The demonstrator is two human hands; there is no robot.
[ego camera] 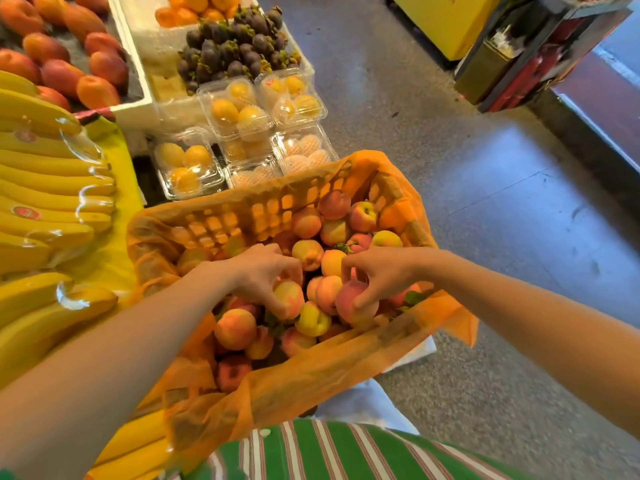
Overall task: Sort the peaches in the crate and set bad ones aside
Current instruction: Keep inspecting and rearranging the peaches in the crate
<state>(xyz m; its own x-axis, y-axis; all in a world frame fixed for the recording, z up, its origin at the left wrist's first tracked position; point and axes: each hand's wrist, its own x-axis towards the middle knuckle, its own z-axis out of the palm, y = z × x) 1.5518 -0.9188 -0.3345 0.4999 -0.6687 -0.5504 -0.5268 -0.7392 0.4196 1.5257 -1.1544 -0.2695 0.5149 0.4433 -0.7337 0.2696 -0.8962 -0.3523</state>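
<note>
Mid-frame, deep in the orange-lined crate [242, 209]: left hand [263, 275] curled round a yellow-pink peach [290, 299], held beneath the fingertips. Just to its right, right hand [381, 275] pinching a red peach [348, 303] below the palm, close against the near wall. Loose peaches [308, 254] heaped around both. Bananas [52, 188] at left edge.

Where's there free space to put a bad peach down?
Only the grey floor right of the crate looks bare. Bananas crowd the left, clear fruit boxes sit behind the crate, and peaches fill it.
</note>
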